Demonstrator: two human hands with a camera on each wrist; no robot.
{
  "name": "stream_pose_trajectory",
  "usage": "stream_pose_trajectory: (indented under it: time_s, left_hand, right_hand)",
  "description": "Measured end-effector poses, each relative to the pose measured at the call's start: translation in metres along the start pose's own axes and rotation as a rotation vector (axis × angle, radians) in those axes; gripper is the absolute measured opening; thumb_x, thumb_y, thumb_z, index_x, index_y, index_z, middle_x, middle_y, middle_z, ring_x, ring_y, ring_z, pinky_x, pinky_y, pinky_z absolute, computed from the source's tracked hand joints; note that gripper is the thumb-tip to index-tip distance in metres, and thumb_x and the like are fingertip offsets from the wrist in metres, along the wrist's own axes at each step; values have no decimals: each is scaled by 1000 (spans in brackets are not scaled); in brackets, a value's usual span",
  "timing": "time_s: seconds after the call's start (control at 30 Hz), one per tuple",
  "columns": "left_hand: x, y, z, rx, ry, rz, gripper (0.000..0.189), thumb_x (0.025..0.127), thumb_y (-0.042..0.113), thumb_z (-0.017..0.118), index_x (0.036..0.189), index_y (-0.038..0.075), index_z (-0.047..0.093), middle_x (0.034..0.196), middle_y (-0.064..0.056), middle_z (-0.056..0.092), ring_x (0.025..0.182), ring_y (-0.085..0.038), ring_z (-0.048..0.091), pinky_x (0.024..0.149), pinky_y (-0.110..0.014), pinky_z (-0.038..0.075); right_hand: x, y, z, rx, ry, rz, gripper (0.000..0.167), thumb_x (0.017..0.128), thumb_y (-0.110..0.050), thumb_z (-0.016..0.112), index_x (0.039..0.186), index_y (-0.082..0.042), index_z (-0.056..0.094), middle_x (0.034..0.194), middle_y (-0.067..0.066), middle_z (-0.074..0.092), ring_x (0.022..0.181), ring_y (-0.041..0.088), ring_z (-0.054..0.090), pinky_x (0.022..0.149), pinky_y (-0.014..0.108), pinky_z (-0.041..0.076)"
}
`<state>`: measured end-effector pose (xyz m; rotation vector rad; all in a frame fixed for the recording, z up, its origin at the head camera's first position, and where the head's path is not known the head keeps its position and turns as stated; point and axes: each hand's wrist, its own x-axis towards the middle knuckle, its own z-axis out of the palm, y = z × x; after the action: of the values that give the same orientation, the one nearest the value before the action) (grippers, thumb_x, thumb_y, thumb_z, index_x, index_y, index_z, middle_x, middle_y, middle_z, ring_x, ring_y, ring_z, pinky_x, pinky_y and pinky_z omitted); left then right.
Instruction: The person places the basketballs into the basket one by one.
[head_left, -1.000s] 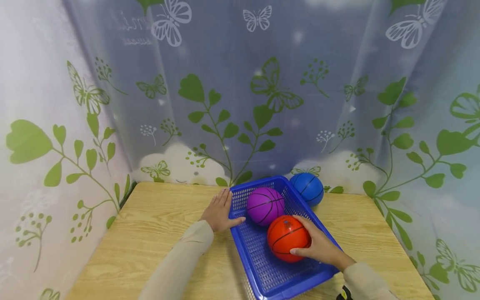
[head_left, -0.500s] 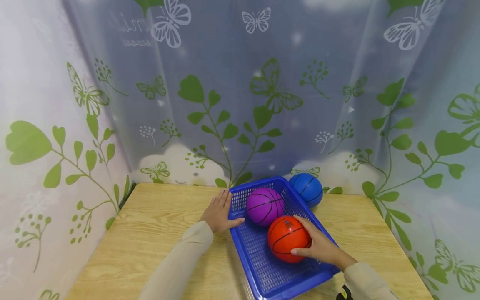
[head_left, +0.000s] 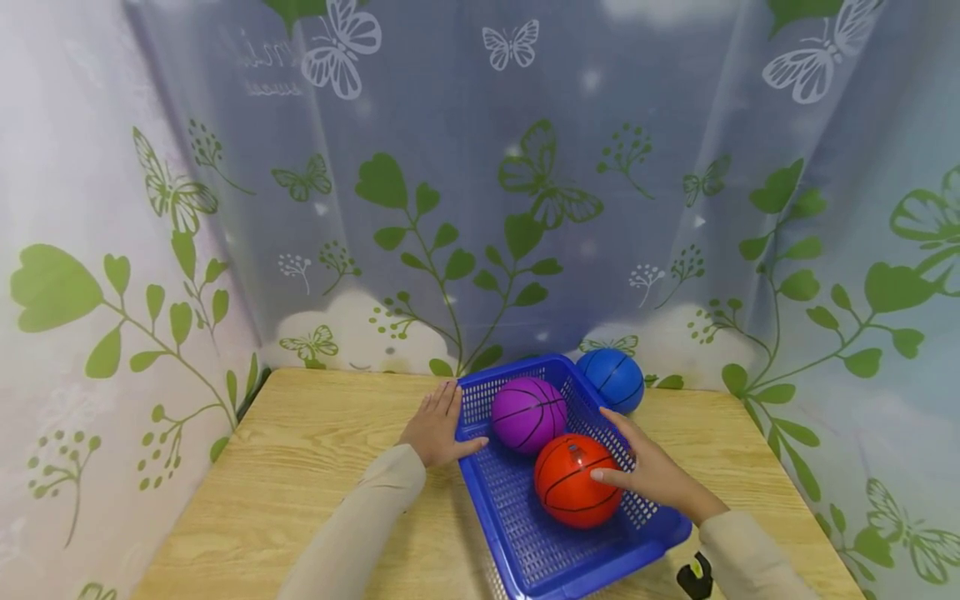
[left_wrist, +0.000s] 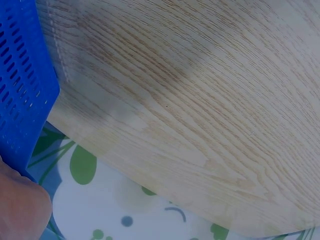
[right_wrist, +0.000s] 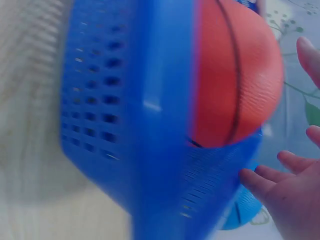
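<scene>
A blue plastic basket [head_left: 517, 575] stands on the table, tilted slightly to the right in the head view. Inside it lie a purple ball [head_left: 528, 415] toward the back and a red ball [head_left: 577, 482] nearer the front, both with black basketball lines. My left hand [head_left: 435, 433] rests at the basket's left rim, fingers straight along the outside and thumb reaching over the edge. My right hand [head_left: 663, 475] is over the right rim with fingers spread, its thumb overlapping the red ball in the head view. In the right wrist view, the fingers stand apart from that ball.
A blue ball [head_left: 612, 380] sits outside the basket by its back right corner. The wood-grain table [head_left: 300, 467] ends at a curtain [head_left: 450, 208] printed with leaves and butterflies. A small black object with a yellow patch [head_left: 696, 575] shows beside the right sleeve.
My right hand has let go of the red ball and moved right and slightly up, its fingers spreading. The red ball stays in the basket. My left hand has hardly moved.
</scene>
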<state>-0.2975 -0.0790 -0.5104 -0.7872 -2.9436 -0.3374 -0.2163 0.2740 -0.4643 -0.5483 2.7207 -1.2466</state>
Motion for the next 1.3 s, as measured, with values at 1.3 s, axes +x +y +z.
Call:
stream_pose_trajectory:
  time_s: [1.3]
  left_hand:
    - [0, 5, -7, -9, -56, -37, 99, 88, 66, 47, 149, -7, 19, 157, -23, 14, 146, -36, 13, 117, -49, 17]
  right_hand:
    - [76, 13, -75, 45, 147, 282, 97, 92, -46, 60, 154, -4, -2, 156, 29, -2, 140, 52, 6, 105, 70, 21]
